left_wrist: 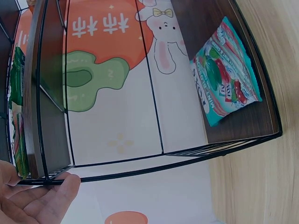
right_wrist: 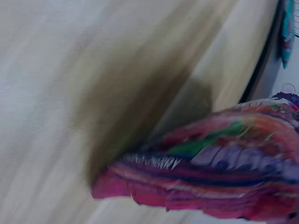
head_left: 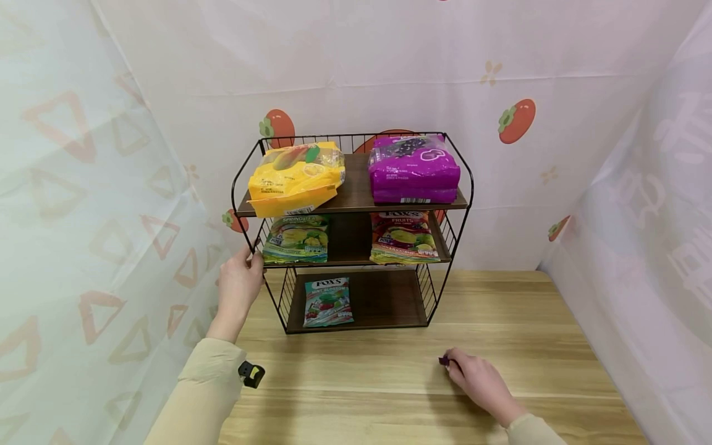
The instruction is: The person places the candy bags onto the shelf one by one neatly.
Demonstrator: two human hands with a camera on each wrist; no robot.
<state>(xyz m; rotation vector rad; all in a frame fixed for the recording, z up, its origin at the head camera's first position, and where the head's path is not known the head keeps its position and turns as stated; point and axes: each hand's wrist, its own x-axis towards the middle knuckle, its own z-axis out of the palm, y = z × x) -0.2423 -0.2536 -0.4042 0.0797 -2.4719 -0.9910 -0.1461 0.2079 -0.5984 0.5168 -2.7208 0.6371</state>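
Note:
My left hand (head_left: 240, 281) grips the left side of a black wire rack with dark wooden shelves (head_left: 386, 300), at the middle shelf's level. In the left wrist view its thumb and fingers close around the wire by the shelf corner. Lower right, over the table, my right hand (head_left: 478, 378) holds a pink and purple candy bag (right_wrist: 210, 172). Only a dark purple corner of that bag shows in the head view. On the bottom shelf, toward the left, lies a teal Fox's Mint Blossom bag (head_left: 328, 301).
The top shelf carries a yellow mango bag (head_left: 297, 176) and a purple bag (head_left: 414, 170). Below them are a green Fox's bag (head_left: 296, 240) and a red Fox's Fruits bag (head_left: 403, 237). The rack stands on a wooden table (head_left: 345, 383), with printed cloth (head_left: 556, 154) around it.

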